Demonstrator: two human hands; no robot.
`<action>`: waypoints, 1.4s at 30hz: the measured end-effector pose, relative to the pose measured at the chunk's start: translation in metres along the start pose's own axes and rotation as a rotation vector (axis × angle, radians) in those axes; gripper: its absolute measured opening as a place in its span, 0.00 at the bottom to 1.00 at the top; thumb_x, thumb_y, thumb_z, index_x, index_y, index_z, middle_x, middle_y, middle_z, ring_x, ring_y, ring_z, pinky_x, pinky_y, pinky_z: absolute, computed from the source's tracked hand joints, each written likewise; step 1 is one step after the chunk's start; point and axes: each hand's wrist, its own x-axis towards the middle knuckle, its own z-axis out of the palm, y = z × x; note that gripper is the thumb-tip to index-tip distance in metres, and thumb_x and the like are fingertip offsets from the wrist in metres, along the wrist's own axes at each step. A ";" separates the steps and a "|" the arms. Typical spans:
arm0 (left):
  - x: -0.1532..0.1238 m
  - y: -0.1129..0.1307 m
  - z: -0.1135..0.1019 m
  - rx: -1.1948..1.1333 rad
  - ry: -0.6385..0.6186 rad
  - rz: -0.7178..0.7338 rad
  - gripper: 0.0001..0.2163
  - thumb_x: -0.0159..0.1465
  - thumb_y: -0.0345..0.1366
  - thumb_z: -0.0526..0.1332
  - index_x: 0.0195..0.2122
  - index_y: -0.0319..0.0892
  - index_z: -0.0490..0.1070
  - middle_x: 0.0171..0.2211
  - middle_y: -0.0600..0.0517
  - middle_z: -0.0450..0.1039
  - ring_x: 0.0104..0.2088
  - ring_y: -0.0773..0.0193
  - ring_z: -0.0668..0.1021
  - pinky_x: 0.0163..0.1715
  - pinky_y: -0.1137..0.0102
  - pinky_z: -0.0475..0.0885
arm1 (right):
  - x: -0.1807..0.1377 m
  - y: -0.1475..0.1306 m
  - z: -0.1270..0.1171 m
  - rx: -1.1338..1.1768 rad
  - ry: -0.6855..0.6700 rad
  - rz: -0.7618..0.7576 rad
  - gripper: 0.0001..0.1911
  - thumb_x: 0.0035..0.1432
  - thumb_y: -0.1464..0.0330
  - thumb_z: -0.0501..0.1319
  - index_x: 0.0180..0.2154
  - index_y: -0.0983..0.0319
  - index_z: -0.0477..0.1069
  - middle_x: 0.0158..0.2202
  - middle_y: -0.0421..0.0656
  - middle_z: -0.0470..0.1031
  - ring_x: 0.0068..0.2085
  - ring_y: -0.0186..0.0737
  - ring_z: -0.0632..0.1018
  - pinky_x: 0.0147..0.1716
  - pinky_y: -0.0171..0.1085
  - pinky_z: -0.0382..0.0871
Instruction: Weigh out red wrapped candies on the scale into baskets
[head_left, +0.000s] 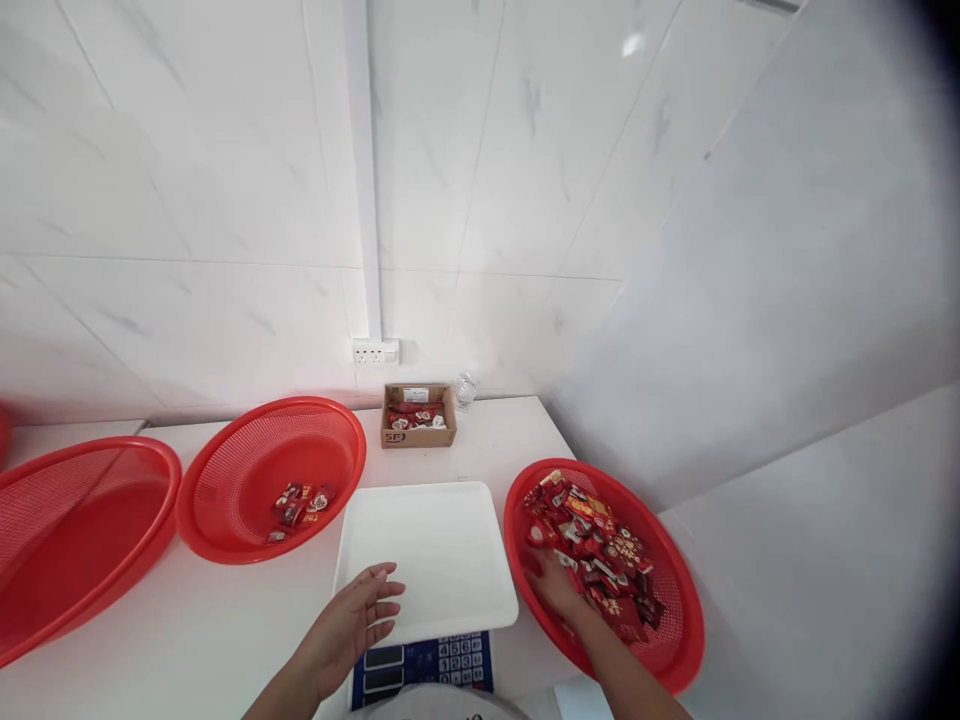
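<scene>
Right hand (553, 585) sits among the sweets (600, 560) in the right basket (679, 580); fingertips partly buried, so can't tell if it grips any. Both forearms cut off by the bottom edge. Scale (427, 665): only keypad & display strip show under the white tray (424, 550), its front cut off at the frame bottom; digits too small to read. Far-left basket (82, 530) cut by the left edge. Wrapper print in the middle basket (270, 480) & cardboard box (418, 415) too small to read. Clear item (466, 390) beside the box too blurred to ID. Right side of frame fades into dark vignette.
</scene>
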 end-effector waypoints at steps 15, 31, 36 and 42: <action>-0.003 -0.009 0.032 0.139 0.128 -0.033 0.14 0.58 0.40 0.61 0.45 0.44 0.68 0.40 0.48 0.73 0.32 0.66 0.76 0.33 0.70 0.73 | -0.015 0.012 -0.051 -0.161 -0.281 -0.001 0.36 0.51 0.61 0.60 0.60 0.58 0.54 0.67 0.45 0.26 0.65 0.52 0.44 0.59 0.45 0.47; -0.003 -0.020 0.057 0.148 0.160 -0.051 0.12 0.59 0.37 0.60 0.44 0.43 0.68 0.39 0.47 0.73 0.31 0.66 0.77 0.31 0.71 0.73 | -0.012 0.001 -0.053 -0.138 -0.222 -0.144 0.34 0.52 0.63 0.60 0.59 0.59 0.56 0.66 0.45 0.41 0.65 0.50 0.44 0.60 0.45 0.44; -0.003 -0.021 0.058 0.133 0.180 -0.057 0.12 0.59 0.37 0.60 0.44 0.43 0.68 0.39 0.48 0.74 0.31 0.66 0.77 0.31 0.72 0.73 | -0.035 0.028 -0.078 -0.079 -0.300 -0.231 0.29 0.53 0.60 0.57 0.57 0.57 0.60 0.64 0.45 0.51 0.62 0.47 0.57 0.57 0.41 0.52; -0.003 -0.021 0.063 0.134 0.215 -0.071 0.11 0.60 0.36 0.59 0.43 0.42 0.68 0.38 0.48 0.74 0.30 0.68 0.76 0.30 0.73 0.73 | -0.052 0.038 -0.070 -0.338 -0.304 0.051 0.43 0.44 0.69 0.64 0.61 0.58 0.51 0.63 0.52 0.50 0.61 0.59 0.54 0.54 0.48 0.54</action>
